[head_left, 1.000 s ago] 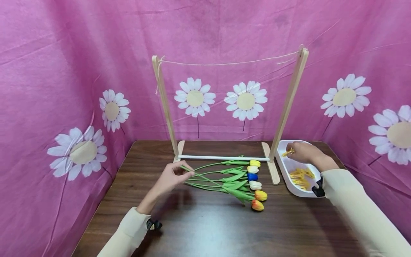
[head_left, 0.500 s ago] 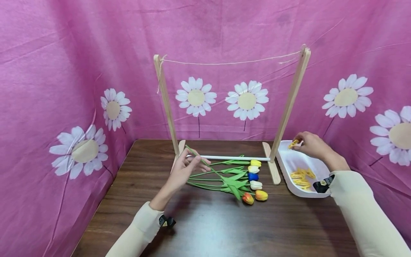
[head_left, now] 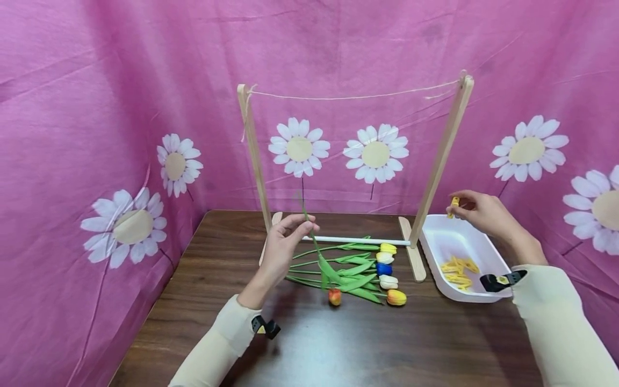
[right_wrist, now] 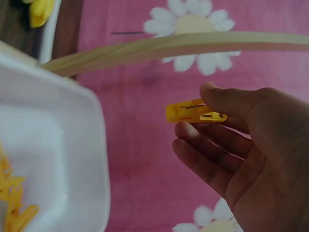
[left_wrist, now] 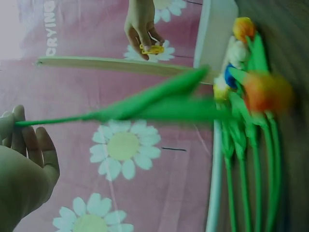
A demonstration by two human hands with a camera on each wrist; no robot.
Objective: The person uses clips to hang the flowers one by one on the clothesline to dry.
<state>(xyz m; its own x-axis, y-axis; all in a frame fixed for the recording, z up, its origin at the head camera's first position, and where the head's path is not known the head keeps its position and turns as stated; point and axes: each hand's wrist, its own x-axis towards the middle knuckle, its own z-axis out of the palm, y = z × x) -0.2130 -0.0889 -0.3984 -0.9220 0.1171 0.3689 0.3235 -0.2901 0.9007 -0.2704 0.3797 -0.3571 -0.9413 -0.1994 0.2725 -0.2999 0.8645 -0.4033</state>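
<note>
My left hand (head_left: 284,244) pinches the green stem of an orange-red artificial tulip (head_left: 335,296) between thumb and fingers. The tulip hangs bloom down, its leaves overlapping the other tulips (head_left: 358,269) on the table in the head view. In the left wrist view its bloom (left_wrist: 268,94) is blurred. My right hand (head_left: 493,217) holds a yellow clothespin (right_wrist: 195,112) between thumb and fingertips, over the back of a white plastic tray (head_left: 437,293). Several more yellow clothespins (head_left: 456,271) lie in that tray.
A wooden stand with two posts (head_left: 442,156) rises at the back of the table (head_left: 309,344). A string (head_left: 353,98) is tied across its top, and a white rod (head_left: 358,240) joins its feet. Behind hangs a pink daisy-print cloth (head_left: 338,43).
My left hand has lifted the orange-red tulip by its stem, so it now hangs steeply apart from the others. The right hand has risen from the tray with a clothespin, moving right.
</note>
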